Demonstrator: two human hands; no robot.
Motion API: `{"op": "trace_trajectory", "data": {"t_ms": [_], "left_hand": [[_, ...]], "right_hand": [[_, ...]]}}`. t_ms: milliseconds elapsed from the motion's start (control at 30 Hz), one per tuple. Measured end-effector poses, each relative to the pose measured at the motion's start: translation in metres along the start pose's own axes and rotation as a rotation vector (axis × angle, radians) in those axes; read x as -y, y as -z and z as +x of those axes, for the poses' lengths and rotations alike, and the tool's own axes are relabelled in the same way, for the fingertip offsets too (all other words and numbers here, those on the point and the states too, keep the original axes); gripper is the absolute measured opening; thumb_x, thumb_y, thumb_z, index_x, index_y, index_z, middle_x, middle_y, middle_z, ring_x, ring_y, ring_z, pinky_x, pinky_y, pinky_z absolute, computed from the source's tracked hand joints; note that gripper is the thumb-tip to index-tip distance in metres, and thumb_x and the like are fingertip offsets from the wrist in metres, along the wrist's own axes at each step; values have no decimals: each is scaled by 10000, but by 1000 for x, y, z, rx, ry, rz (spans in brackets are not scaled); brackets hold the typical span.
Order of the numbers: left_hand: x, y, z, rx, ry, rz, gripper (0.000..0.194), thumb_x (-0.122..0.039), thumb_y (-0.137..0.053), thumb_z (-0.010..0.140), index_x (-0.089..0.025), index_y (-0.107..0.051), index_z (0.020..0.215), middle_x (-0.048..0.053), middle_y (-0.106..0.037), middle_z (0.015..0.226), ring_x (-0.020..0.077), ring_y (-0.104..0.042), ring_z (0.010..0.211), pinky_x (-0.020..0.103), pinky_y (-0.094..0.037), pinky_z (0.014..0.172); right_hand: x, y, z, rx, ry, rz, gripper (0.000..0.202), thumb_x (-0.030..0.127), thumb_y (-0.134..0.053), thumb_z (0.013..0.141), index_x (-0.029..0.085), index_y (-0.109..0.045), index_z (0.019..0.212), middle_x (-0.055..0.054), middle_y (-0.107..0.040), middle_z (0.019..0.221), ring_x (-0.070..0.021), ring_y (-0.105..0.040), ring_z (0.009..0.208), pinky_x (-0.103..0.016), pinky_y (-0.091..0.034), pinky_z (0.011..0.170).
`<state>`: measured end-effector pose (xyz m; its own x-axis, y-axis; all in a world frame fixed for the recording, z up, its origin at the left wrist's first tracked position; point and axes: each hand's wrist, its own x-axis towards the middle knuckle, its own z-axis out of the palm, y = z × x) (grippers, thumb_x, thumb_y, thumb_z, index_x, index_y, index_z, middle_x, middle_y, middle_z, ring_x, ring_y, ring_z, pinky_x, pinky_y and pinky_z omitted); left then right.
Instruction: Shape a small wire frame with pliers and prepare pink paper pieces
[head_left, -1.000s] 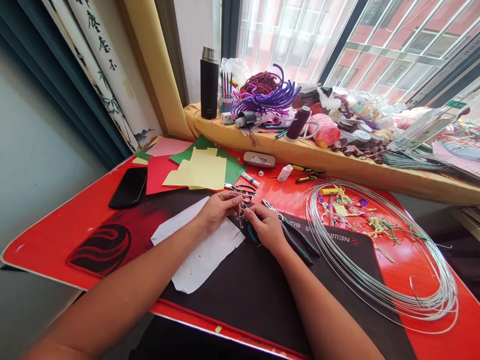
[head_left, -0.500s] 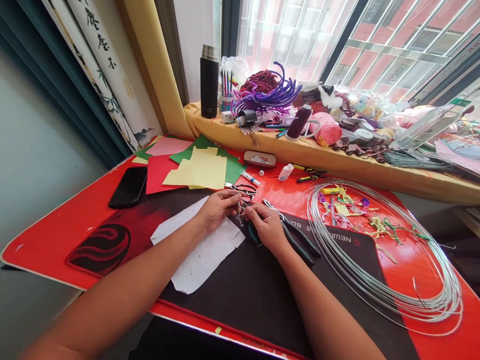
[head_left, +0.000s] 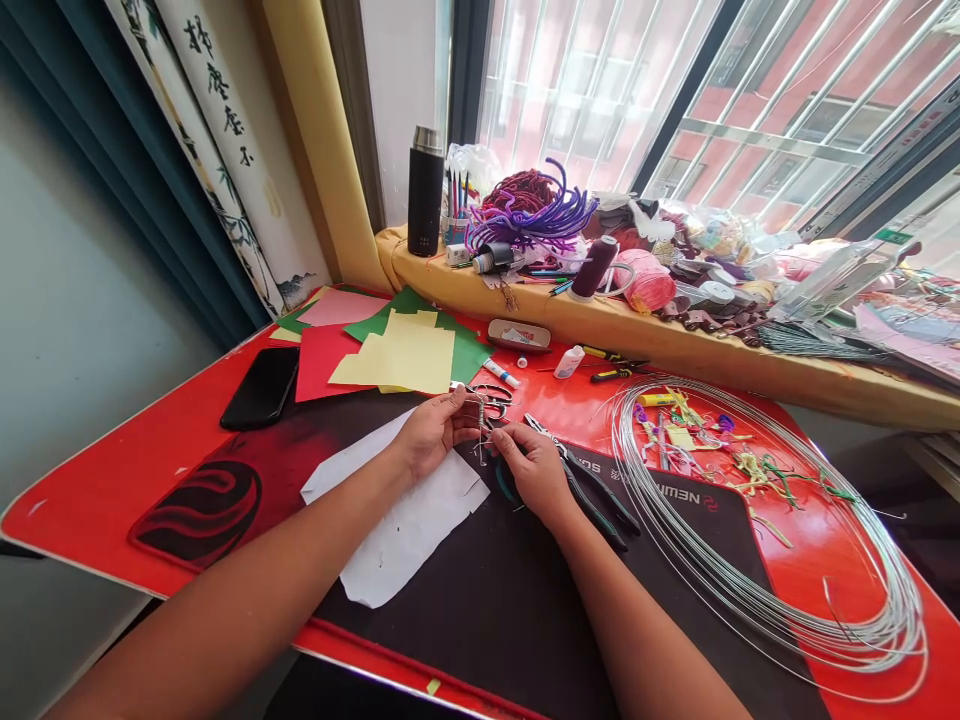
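Observation:
A small piece of bent, twisted silver wire point(head_left: 481, 424) stands between my two hands, above the edge of a white paper sheet point(head_left: 401, 535). My left hand point(head_left: 433, 432) is closed around its left side, thumb on top and fingers curled behind. My right hand point(head_left: 529, 462) pinches its lower end between thumb and fingertips. Just beyond the hands lies a pair of scissors point(head_left: 496, 402), partly hidden. Dark-handled pliers point(head_left: 596, 492) rest on the black desk mat point(head_left: 495, 620), right beside my right hand. Part of another teal-handled tool shows under that hand.
A large coil of silver wire point(head_left: 847, 650) covers the right of the red table point(head_left: 82, 500), with yarn scraps point(head_left: 757, 460) inside it. Coloured paper point(head_left: 405, 355), a phone point(head_left: 259, 388) and a small white bottle point(head_left: 568, 362) lie farther back. The windowsill holds a thermos point(head_left: 425, 195) and yarn point(head_left: 529, 205).
My left hand's fingers have opened out a little around the wire piece, showing more of its twisted part. My right hand keeps its pinch. The view has tilted slightly upward.

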<state>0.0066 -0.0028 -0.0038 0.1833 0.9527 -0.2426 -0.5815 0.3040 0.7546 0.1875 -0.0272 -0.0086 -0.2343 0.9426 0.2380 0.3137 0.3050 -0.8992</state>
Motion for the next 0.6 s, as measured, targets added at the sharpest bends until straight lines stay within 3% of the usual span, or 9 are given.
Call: {"op": "trace_trajectory", "data": {"t_ms": [367,600], "left_hand": [[-1,-1,0,-6,24,-10,302,-354,-639,991,-92,-763,906,114,-760,828,153,-702,683,242,-580,630],[2,1,-1,13,33,-15,290,-377,-690,957,-102,-776,981,117,-762,901,150,-703,747,231,-582,658]], "right_hand": [[1,3,1,29,-11,10,366,470,-566,984,214,-681,749,-27,-704,744,-200,-638,726,-296,-483,720],[0,2,1,-1,-6,19,356,447,-579,981,209,-674,734,-22,-692,735,-196,-625,719,-296,-478,720]]}}
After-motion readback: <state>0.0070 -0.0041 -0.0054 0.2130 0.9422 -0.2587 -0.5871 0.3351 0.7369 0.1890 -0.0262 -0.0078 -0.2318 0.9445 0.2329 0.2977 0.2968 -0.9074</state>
